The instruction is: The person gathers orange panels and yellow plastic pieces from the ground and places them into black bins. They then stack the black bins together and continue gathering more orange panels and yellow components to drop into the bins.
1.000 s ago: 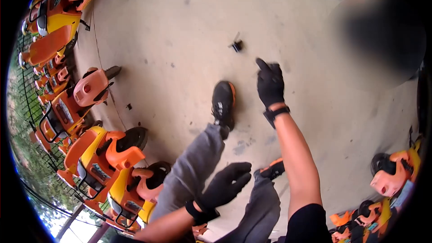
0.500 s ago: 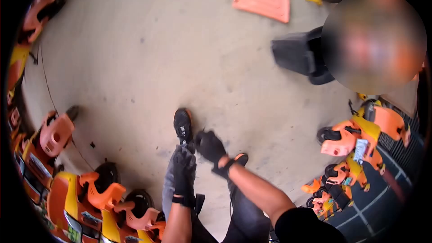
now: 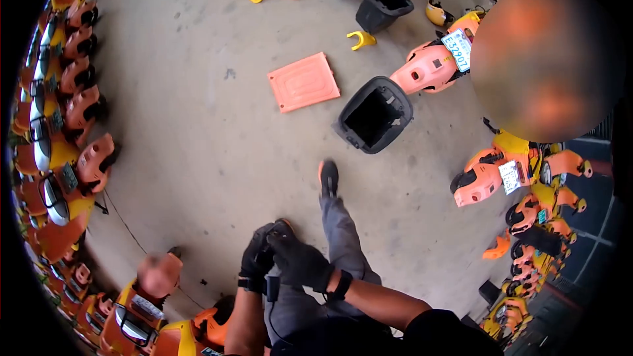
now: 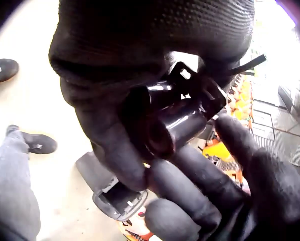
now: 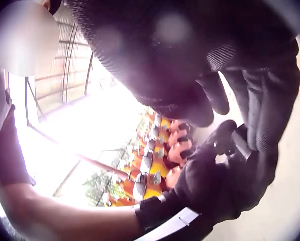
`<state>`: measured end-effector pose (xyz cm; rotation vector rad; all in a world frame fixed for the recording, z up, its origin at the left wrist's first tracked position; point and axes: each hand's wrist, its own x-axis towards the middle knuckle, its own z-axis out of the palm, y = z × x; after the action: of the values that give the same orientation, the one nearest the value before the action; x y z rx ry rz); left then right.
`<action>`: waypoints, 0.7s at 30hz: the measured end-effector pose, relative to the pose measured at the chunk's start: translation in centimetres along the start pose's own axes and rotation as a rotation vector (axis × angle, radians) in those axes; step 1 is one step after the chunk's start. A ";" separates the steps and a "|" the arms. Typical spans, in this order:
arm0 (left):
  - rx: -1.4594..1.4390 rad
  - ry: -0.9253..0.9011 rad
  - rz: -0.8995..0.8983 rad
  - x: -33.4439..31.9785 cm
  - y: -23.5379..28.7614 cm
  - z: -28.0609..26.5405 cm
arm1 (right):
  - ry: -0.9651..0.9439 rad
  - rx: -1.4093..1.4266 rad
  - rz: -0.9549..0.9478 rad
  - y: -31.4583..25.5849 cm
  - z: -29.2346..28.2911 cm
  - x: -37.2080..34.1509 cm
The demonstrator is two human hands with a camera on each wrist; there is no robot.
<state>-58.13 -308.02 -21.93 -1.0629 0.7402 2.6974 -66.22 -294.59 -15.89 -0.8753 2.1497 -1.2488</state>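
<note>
Both gloved hands meet low in the head view. The left hand (image 3: 258,257) and the right hand (image 3: 300,264) close around a small part, mostly hidden there. In the left wrist view it shows as a glossy black part (image 4: 182,125) with two short tubes and a slotted bracket. My left hand (image 4: 125,85) curls over it from above and from the left. From the lower right, the right hand (image 4: 225,186) holds it, one fingertip at the bracket's corner. The right wrist view has the right hand (image 5: 215,70) above the left hand (image 5: 215,175); the part is hard to make out.
An open black bin (image 3: 374,115) lies ahead, beside a flat orange panel (image 3: 304,82). Farther off are another black bin (image 3: 382,6), a yellow piece (image 3: 361,40) and a helmet (image 3: 438,13). Orange-yellow scooters (image 3: 92,161) line both sides.
The hands, apart at first, have come together. The head view has turned, bringing the bins and panels in on the right and centre. The small black object on the floor is out of view.
</note>
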 end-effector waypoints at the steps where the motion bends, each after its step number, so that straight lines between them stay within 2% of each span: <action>1: -0.066 -0.034 -0.066 0.8 1.6 1.8 | 0.042 0.032 0.061 0.7 -2.4 0.9; 2: -0.132 -0.060 -0.134 1.5 3.3 3.5 | 0.052 0.141 0.096 4.7 -3.8 1.3; 3: -0.035 -0.012 -0.175 2.9 3.9 3.2 | -0.011 0.168 0.301 5.4 -9.8 2.9; 4: 0.033 0.029 -0.185 3.9 5.0 5.1 | 0.475 0.766 0.563 12.2 -9.9 3.5; 5: 0.075 0.073 -0.219 4.9 5.9 6.4 | 0.527 0.039 0.367 17.9 -13.1 3.0; 6: 0.118 0.119 -0.249 6.1 6.7 7.7 | 0.600 0.109 0.585 27.3 -14.8 1.3; 7: 0.125 0.142 -0.246 7.4 7.2 9.1 | 0.749 0.282 0.920 36.2 -16.1 0.2; 8: 0.132 0.160 -0.277 8.1 7.4 10.3 | 0.728 0.316 0.968 48.6 -15.9 -4.6; 10: 0.136 0.203 -0.351 10.0 7.7 12.4 | 0.937 0.116 1.474 49.3 -18.3 -2.2; 12: 0.294 0.200 -0.461 12.7 8.0 14.6 | 0.643 0.388 1.592 43.6 -22.6 3.1; 13: 0.289 0.260 -0.534 14.2 8.2 16.3 | 0.653 0.550 1.495 44.2 -22.5 4.3; 14: 0.350 0.254 -0.549 15.7 8.0 17.7 | 0.710 0.890 1.217 46.5 -21.5 3.7; 16: 0.371 0.191 -0.547 18.7 7.9 21.0 | 0.652 1.107 1.201 49.5 -19.9 2.9; 17: 0.399 0.163 -0.542 20.1 7.4 21.2 | 0.631 1.023 1.160 47.9 -20.1 4.5; 18: 0.434 0.262 -0.497 21.6 6.8 21.9 | 0.613 0.936 1.113 44.8 -20.5 7.2; 19: 0.442 0.255 -0.463 23.1 6.5 22.7 | 0.452 0.610 1.018 43.5 -21.1 9.0; 20: 0.450 0.249 -0.428 24.4 6.5 23.7 | 0.472 0.442 0.835 44.1 -19.8 9.7; 21: 0.497 0.250 -0.387 25.9 6.6 25.1 | 0.598 0.227 0.691 40.8 -20.7 11.9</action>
<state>-94.27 -302.33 -21.06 -1.2569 1.0462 1.9412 -99.79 -276.46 -43.82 0.3826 2.3483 -1.4230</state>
